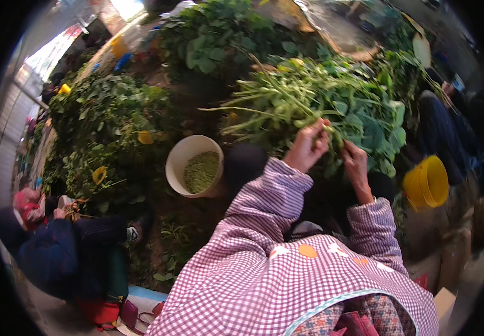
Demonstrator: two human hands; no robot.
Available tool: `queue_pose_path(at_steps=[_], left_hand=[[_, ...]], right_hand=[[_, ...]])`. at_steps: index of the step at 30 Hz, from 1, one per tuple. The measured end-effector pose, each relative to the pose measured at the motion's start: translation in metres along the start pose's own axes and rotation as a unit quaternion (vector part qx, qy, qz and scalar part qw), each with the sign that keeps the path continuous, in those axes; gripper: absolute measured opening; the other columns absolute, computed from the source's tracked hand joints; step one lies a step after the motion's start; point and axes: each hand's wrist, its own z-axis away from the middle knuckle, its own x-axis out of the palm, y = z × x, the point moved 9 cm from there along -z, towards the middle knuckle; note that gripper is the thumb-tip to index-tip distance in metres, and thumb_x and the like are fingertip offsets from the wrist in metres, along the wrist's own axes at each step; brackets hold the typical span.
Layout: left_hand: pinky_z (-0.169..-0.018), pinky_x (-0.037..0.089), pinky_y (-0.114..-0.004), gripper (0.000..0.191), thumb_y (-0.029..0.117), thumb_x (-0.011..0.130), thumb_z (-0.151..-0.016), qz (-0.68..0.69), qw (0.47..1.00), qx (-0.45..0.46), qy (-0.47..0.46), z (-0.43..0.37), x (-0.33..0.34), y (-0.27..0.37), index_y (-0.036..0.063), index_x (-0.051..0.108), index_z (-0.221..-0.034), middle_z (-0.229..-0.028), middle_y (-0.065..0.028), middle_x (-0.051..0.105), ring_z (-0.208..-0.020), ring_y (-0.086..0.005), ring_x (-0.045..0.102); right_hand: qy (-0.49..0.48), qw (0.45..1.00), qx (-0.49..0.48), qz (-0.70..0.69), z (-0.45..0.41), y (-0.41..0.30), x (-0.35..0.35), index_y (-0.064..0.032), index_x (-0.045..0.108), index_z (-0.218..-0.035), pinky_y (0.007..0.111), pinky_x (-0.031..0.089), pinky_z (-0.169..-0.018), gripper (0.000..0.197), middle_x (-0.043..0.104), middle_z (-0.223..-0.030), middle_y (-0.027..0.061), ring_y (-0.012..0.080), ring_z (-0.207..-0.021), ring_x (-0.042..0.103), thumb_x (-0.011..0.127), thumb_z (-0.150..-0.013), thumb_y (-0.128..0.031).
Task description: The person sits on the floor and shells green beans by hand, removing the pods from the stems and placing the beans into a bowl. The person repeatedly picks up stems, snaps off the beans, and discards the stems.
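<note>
Bent around green bean pods (333, 135), my left hand (309, 145) grips them where they hang from a leafy bean plant. Close on its right, the fingers of my right hand (354, 158) pinch at the lower part of the same pods. Under and beyond both hands lies a heap of cut bean plants (309, 90), stems pointing left and leaves to the right. A white bucket (174, 166), left of my knee, holds many small green beans or pods, too small to tell which.
A yellow bucket (426, 182) stands tilted at the right. Leafy plant piles (112, 113) cover the ground at left, and another heap (217, 38) lies at the back. One seated person (57, 252) is at lower left, another (443, 130) at right. Bags (99, 311) lie at lower left.
</note>
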Motion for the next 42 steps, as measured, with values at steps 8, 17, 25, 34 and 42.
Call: queue_pose_path(at_steps=[8, 17, 25, 34, 42], left_hand=[[-0.039, 0.029, -0.019, 0.021, 0.025, 0.058, -0.092, -0.124, 0.988, 0.088, 0.016, -0.004, -0.009, 0.007, 0.0045, 0.061, -0.094, -0.067, 0.0004, 0.050, -0.047, -0.0061, 0.040], [-0.037, 0.022, -0.022, 0.013, 0.017, 0.070, -0.083, -0.285, 0.927, 0.185, 0.159, 0.011, -0.011, 0.015, 0.0132, 0.058, -0.081, -0.058, 0.0083, 0.047, -0.041, -0.0033, 0.036], [-0.039, 0.028, -0.021, 0.015, 0.016, 0.072, -0.082, -0.338, 0.883, 0.268, 0.184, 0.012, -0.010, 0.015, 0.0050, 0.062, -0.081, -0.064, 0.0049, 0.055, -0.045, -0.0025, 0.040], [-0.042, 0.027, -0.022, 0.019, 0.026, 0.064, -0.089, -0.311, 0.916, 0.175, 0.181, -0.001, -0.026, 0.006, 0.0097, 0.058, -0.080, -0.063, 0.0063, 0.050, -0.049, -0.0038, 0.038], [-0.037, 0.023, -0.020, 0.022, 0.028, 0.065, -0.087, -0.435, 0.884, 0.144, 0.094, -0.004, -0.003, 0.013, 0.0090, 0.055, -0.086, -0.061, 0.0057, 0.045, -0.043, -0.0029, 0.035]], right_hand=[[0.080, 0.982, 0.062, -0.158, 0.016, -0.053, -0.048, 0.0006, 0.063, -0.109, 0.018, 0.034, -0.050, 0.023, 0.057, -0.069, -0.0025, 0.0010, -0.056, 0.042, 0.052, -0.090, -0.003], [-0.052, 0.998, -0.033, -0.025, 0.001, -0.066, 0.015, 0.0029, 0.061, -0.098, 0.035, 0.047, -0.062, 0.018, 0.061, -0.079, 0.0211, 0.0334, -0.069, 0.061, 0.055, -0.082, -0.003], [-0.024, 0.992, 0.025, -0.125, 0.015, -0.056, 0.020, 0.0058, 0.059, -0.096, 0.026, 0.042, -0.054, 0.016, 0.059, -0.066, 0.0059, 0.0109, -0.059, 0.053, 0.052, -0.082, 0.002], [-0.080, 0.952, 0.128, -0.267, 0.008, -0.027, 0.032, -0.0003, 0.052, -0.066, 0.024, 0.033, -0.045, 0.014, 0.047, -0.055, -0.0024, 0.0049, -0.050, 0.041, 0.053, -0.080, 0.000], [-0.123, 0.974, 0.041, -0.186, -0.004, -0.045, 0.021, 0.0025, 0.057, -0.074, 0.024, 0.042, -0.052, 0.005, 0.054, -0.059, 0.0007, 0.0078, -0.056, 0.050, 0.054, -0.077, 0.001]])
